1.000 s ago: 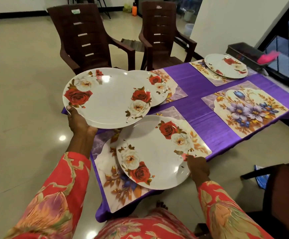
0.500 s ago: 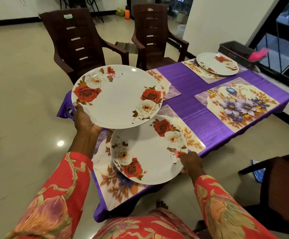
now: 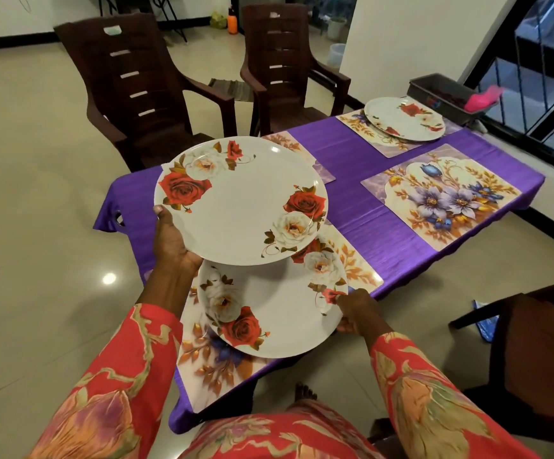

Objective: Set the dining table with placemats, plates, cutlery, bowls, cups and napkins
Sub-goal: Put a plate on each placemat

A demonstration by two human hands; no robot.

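While the left hand (image 3: 173, 240) grips a rose-patterned plate (image 3: 240, 200) by its near-left rim, thumb on top and fingers curled beneath, it holds that plate in the air above the purple-clothed counter (image 3: 384, 233). The right hand (image 3: 358, 313) pinches the right edge of a second rose plate (image 3: 275, 313), which sits over the nearest floral placemat (image 3: 209, 362) at the counter's near end; whether it touches the mat I cannot tell. The raised plate overlaps the lower one from above. A bare placemat with purple flowers (image 3: 441, 197) lies to the right, and a third plate (image 3: 404, 119) rests on the far-right placemat (image 3: 365, 130). Another mat (image 3: 302, 154) peeks out behind the raised plate. Two brown chairs (image 3: 143, 91) stand beyond the counter.
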